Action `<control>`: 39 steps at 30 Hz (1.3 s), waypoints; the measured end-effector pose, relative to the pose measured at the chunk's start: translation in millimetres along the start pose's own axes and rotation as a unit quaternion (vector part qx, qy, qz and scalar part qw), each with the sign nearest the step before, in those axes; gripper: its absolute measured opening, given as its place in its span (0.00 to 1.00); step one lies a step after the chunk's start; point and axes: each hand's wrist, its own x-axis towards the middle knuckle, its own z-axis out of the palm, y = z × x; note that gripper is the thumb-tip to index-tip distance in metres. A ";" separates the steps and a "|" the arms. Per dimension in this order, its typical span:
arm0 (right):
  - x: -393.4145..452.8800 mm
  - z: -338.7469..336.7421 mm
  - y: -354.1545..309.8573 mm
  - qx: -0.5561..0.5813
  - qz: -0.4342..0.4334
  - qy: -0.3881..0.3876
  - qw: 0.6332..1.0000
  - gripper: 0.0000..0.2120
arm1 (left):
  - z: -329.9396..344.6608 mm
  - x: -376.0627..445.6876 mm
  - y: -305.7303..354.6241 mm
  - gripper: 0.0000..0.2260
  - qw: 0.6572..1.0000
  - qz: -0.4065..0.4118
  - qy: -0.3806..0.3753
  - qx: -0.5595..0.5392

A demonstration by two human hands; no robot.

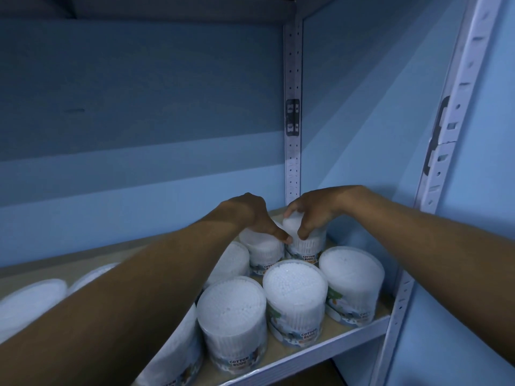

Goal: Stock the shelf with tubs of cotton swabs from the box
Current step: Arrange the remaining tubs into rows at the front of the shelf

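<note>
Both forearms are seen bare; nothing is worn on the left hand [252,211] or right hand [316,210].

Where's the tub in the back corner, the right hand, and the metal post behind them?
Back corner tub [305,247], head view, its ribbed side.
Right hand [315,213], head view, its back.
Metal post [292,79], head view, its holed front.

I see a pale blue painted wall [139,121] behind & to the right. White perforated metal upright [292,135] stands in the back corner; second slotted white upright [457,112] nearer, right side.
</note>
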 end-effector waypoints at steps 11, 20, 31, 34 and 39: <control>-23.5 6.1 -0.8 0.002 0.004 0.006 1.000 0.32 | -3.6 -14.1 10.7 0.38 0.999 0.028 -0.015 0.006; -38.2 10.1 0.3 0.005 0.008 0.000 1.000 0.32 | -3.4 -29.1 19.4 0.36 0.999 0.024 -0.007 0.032; -54.5 14.9 -2.2 0.001 0.017 0.005 1.000 0.31 | -1.2 -36.8 22.6 0.36 0.999 0.025 -0.013 0.032; -57.5 16.9 -1.5 0.000 0.017 0.007 1.000 0.31 | 0.0 -37.9 22.5 0.36 0.999 0.026 -0.013 0.033; -63.4 20.9 -1.0 0.003 0.014 0.018 1.000 0.32 | 0.5 -43.1 23.8 0.34 0.999 0.026 -0.004 0.044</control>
